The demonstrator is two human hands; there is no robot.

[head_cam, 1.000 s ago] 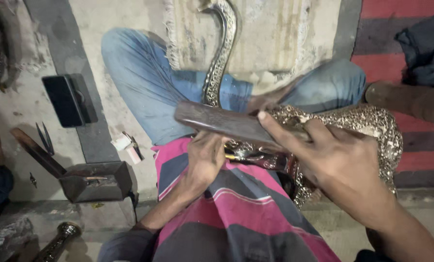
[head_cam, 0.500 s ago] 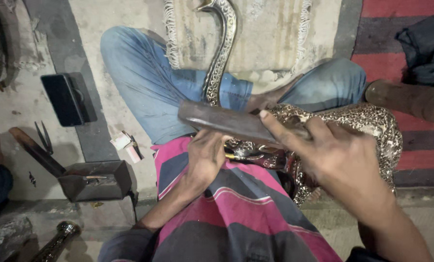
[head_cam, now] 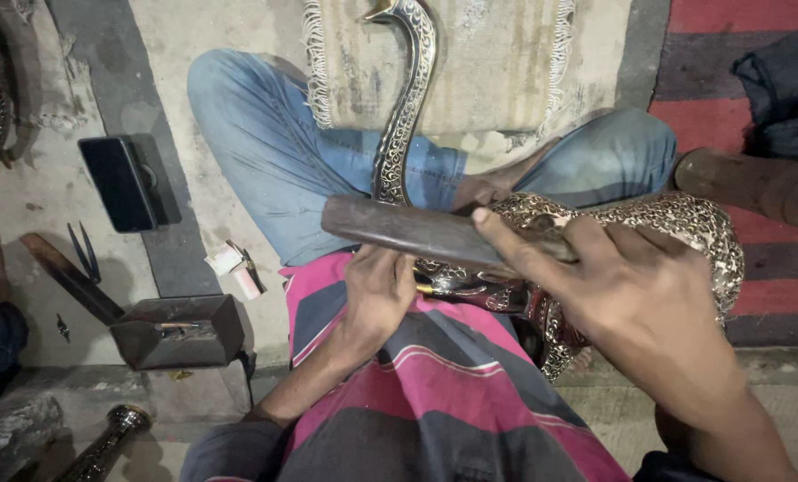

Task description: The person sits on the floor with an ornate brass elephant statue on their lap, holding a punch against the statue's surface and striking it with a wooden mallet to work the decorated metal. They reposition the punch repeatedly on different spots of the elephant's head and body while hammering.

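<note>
While gripped, wooden mallet (head_cam: 417,230) lies crosswise, head leftward.

Swan figure (head_cam: 595,241) on lap, wood bar (head_cam: 417,230) across it; phone (head_cam: 118,183), metal box (head_cam: 171,330) left on floor.

Swan figure (head_cam: 685,228): dark metal covered with fine golden engraved pattern, also along the long curved neck.
Wooden tool (head_cam: 408,230): dark brown, plain.
Shirt (head_cam: 453,393): pink and grey broad stripes with thin white lines.
Jeans (head_cam: 274,161): washed light blue.
Mat (head_cam: 497,62): beige, with pale fringe.
Floor cloth (head_cam: 694,62): red with dark stripes.
Phone (head_cam: 118,183): black.
Metal box (head_cam: 180,332): dark grey-brown.
</note>
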